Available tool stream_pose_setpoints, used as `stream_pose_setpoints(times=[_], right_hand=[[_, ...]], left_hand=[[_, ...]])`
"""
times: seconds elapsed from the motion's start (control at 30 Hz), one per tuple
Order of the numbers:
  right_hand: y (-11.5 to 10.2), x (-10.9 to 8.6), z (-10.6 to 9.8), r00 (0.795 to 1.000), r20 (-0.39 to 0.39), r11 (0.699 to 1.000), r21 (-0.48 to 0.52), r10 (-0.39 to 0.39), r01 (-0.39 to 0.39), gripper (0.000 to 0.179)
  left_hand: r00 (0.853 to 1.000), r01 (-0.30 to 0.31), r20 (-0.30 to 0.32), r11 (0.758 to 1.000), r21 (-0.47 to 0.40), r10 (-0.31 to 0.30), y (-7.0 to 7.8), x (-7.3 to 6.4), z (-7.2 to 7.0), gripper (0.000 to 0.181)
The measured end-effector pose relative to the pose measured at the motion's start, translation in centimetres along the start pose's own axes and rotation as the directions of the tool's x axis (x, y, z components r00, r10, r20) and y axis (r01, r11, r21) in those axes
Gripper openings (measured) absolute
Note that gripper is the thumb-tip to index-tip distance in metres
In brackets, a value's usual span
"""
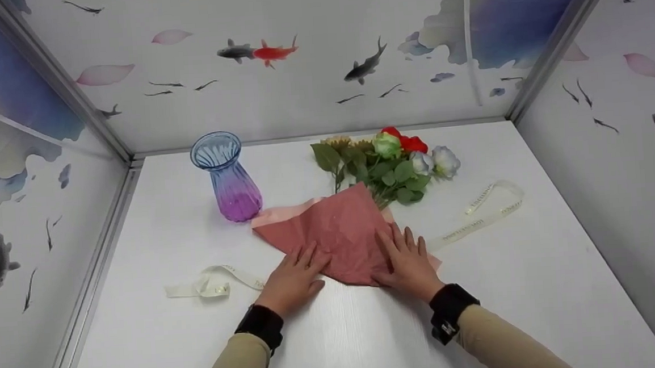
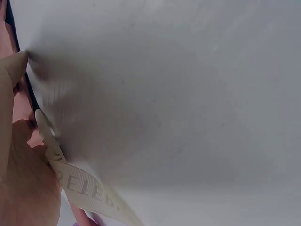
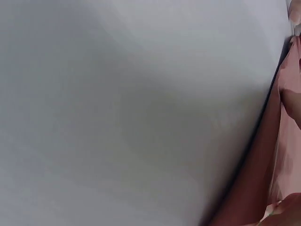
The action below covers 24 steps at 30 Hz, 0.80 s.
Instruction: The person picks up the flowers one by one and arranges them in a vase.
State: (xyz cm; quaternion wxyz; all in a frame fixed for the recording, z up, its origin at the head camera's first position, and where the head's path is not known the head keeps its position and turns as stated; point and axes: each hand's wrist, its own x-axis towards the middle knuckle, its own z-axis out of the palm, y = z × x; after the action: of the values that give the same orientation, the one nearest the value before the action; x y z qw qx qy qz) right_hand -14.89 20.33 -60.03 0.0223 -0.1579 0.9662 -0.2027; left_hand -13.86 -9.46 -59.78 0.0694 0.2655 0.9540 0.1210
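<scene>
A sheet of dusty-pink wrapping paper (image 1: 344,228) lies folded over the stems of a bouquet of flowers (image 1: 398,171), whose blooms are red, pale green, whitish-blue and yellow. My left hand (image 1: 290,277) rests on the paper's lower left edge with fingers extended. On its lower right part lies my right hand (image 1: 411,264), fingers spread and thumb toward the front edge. The lower stems are hidden under the paper. In the left wrist view a cream printed ribbon (image 2: 87,188) runs beside the hand; the right wrist view shows the paper's edge (image 3: 249,183) along the table.
A blue-to-purple glass vase (image 1: 227,178) stands upright behind the paper's left corner. Ribbon ends stick out on both sides, a curled left end (image 1: 214,287) and a looped right end (image 1: 467,229). Printed panels (image 1: 310,94) enclose the white table (image 1: 538,285) at the back and sides.
</scene>
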Motion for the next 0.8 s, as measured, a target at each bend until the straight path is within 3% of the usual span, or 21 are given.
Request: stream_pose_setpoints(times=[0.27,0.6,0.8], right_hand=[[0.07,-0.15,0.55,0.998,-0.063,0.999,-0.028,-0.031,0.03,0.084],[0.22,-0.13,0.57,0.996,-0.075,0.996,-0.077,-0.045,0.04,0.078],[0.4,-0.16,0.58,0.984,-0.148,0.986,-0.144,-0.1,0.079,0.076]], left_hand=[[0.999,-0.006,-0.038,0.998,0.067,0.009,-0.06,0.22,-0.09,0.055],[0.998,-0.005,-0.066,0.998,0.063,0.009,0.16,0.06,-0.57,0.055],[0.998,-0.007,-0.068,0.998,0.057,0.011,0.24,0.03,-0.61,0.056]])
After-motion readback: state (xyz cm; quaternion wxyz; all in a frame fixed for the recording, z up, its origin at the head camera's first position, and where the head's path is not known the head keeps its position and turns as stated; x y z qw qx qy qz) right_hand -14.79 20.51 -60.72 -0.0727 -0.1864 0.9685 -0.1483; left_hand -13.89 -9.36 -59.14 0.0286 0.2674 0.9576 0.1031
